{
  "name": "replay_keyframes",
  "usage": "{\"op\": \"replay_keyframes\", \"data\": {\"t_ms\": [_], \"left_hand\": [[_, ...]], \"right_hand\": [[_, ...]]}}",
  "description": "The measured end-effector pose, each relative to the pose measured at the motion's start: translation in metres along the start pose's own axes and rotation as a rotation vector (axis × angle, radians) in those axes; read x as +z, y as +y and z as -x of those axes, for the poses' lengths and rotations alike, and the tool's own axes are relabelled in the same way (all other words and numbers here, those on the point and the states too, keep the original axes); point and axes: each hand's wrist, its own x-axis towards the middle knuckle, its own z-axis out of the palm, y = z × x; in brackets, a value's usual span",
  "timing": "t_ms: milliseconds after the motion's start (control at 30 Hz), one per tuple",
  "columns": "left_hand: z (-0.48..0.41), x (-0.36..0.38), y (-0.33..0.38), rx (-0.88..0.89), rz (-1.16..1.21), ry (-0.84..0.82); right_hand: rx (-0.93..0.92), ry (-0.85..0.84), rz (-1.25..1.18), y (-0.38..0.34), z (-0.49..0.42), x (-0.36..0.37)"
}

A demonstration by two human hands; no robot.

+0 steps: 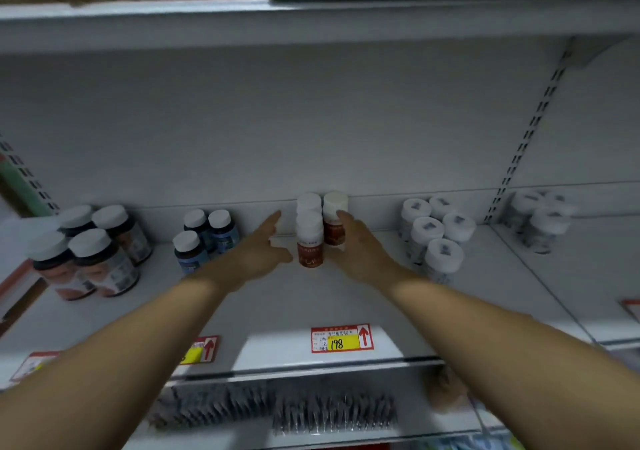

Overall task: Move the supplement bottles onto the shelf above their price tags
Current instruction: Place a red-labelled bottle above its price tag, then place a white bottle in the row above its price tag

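Three red-labelled supplement bottles with white caps stand clustered at the back of the white shelf: a front bottle, one behind it, and a right bottle. They stand in line above the yellow 198 price tag. My left hand is just left of the front bottle, fingers extended, thumb near the label. My right hand rests against the right side of the cluster, fingertips on the right bottle.
Blue-labelled bottles stand left of my hands, dark bottles farther left. White jars stand to the right, more jars beyond the slotted upright. A second price tag sits on the shelf lip. Hanging packets fill the level below.
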Motion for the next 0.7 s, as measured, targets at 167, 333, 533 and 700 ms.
{"op": "replay_keyframes", "data": {"t_ms": [167,333,533,700], "left_hand": [[0.027,-0.019,0.033,0.145,-0.126,-0.012],[0.053,0.018,0.085,0.347,-0.247,-0.109],[0.1,0.13,0.173,0.593,-0.384,-0.289],[0.147,0.242,0.242,0.753,-0.4,-0.424]], "right_hand": [[0.1,-0.034,0.271,-0.027,0.044,-0.061],[0.191,0.049,0.463,-0.038,0.104,-0.118],[0.357,0.194,0.585,-0.014,0.217,-0.215],[0.529,0.319,0.633,0.022,0.326,-0.299]]}}
